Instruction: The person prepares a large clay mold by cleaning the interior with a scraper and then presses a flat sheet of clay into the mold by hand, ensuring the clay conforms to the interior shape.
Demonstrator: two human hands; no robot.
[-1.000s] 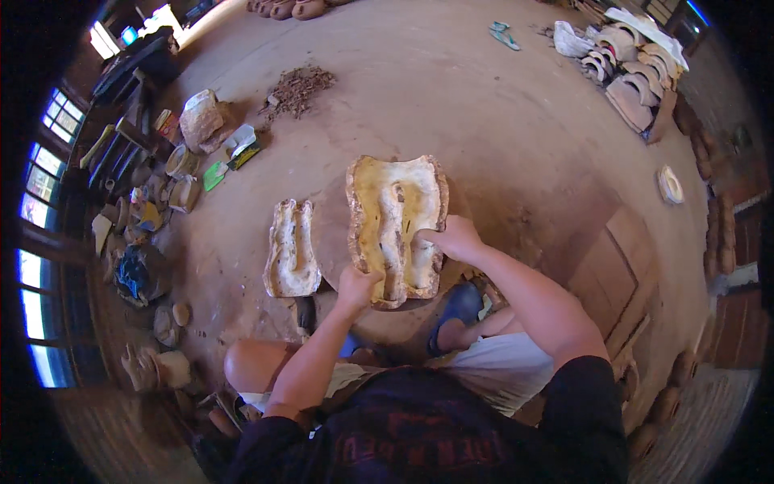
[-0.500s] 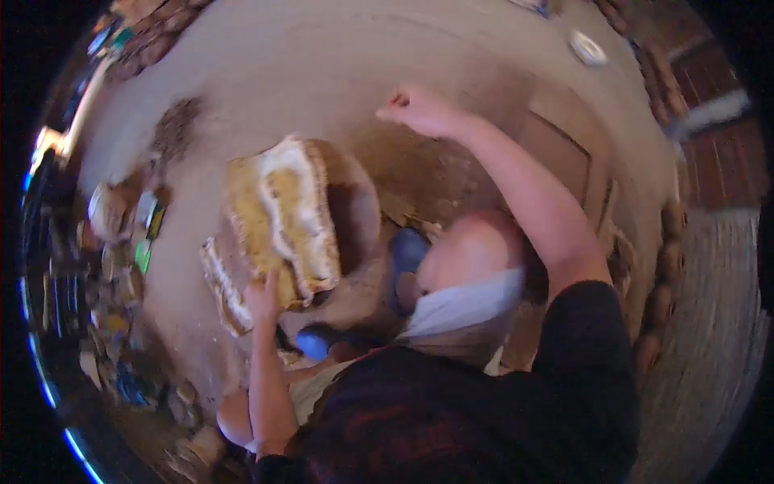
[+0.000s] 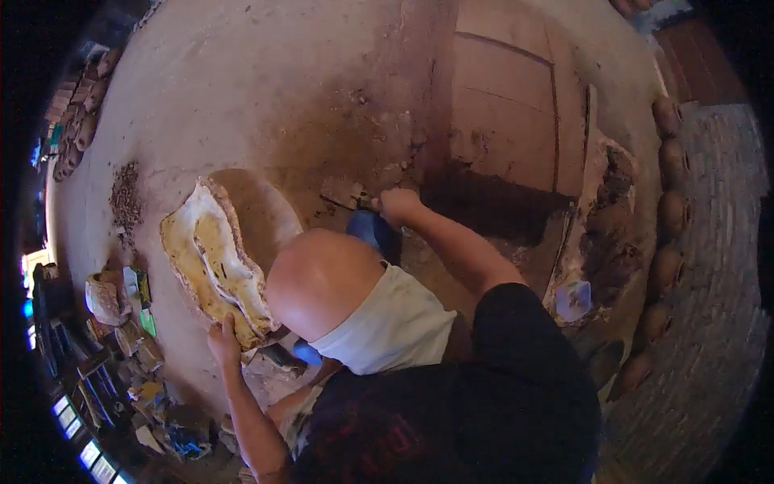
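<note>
A large hollow mould piece (image 3: 205,246), white and yellowish with a rough brown rim, leans tilted against a round brown board (image 3: 270,206) on the floor left of my knee. My left hand (image 3: 224,340) grips its near lower edge, fingers closed around the rim. Beyond my knee, beside my blue shoe (image 3: 375,231), my right hand (image 3: 398,206) is low to the floor. Its fingers are closed on the end of a small flat-bladed tool (image 3: 347,198), whose exact kind is too small to tell.
Along the left lie stacked pieces, a pale rounded pot (image 3: 107,297) and a green packet (image 3: 147,323). To the right are a large flat brown board (image 3: 508,121), a dirt-filled pale shell (image 3: 605,218) with a translucent tub (image 3: 573,301), and a row of clay pots (image 3: 671,210).
My right hand has come down from above the floor to the tool by my shoe. My left hand still holds the mould. The view has swung to the right.
</note>
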